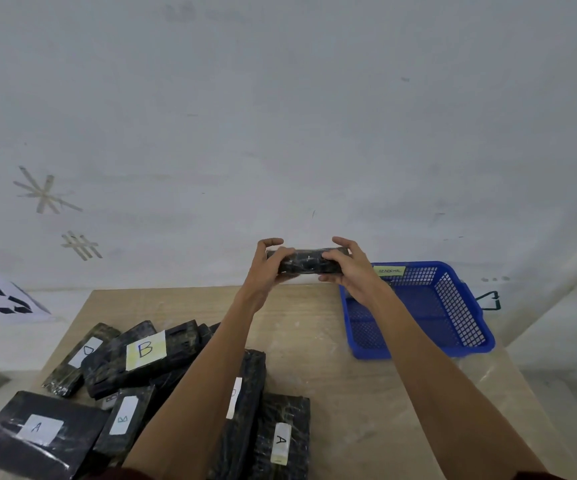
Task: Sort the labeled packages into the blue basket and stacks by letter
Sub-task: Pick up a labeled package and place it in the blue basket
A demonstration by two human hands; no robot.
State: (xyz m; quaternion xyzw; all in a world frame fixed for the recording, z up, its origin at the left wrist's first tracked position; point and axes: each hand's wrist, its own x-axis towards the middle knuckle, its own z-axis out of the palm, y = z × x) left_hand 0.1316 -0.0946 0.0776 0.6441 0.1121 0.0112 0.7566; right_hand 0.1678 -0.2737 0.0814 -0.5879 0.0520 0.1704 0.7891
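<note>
Both hands hold one black wrapped package [307,262] raised above the far edge of the table. My left hand [269,265] grips its left end and my right hand [349,268] grips its right end. No label shows on the side facing me. The blue basket [453,306] stands at the far right of the table, just right of my right hand, with a yellow tag on its rim. Several black packages lie at the near left, among them one with a yellow B label [145,349] and ones labeled A [37,427] [281,441].
The wooden table [349,393] meets a white wall. A sheet with a recycling symbol [1,297] lies left of the table. Tape marks are stuck on the wall at the left. A black clip [489,301] sits right of the basket.
</note>
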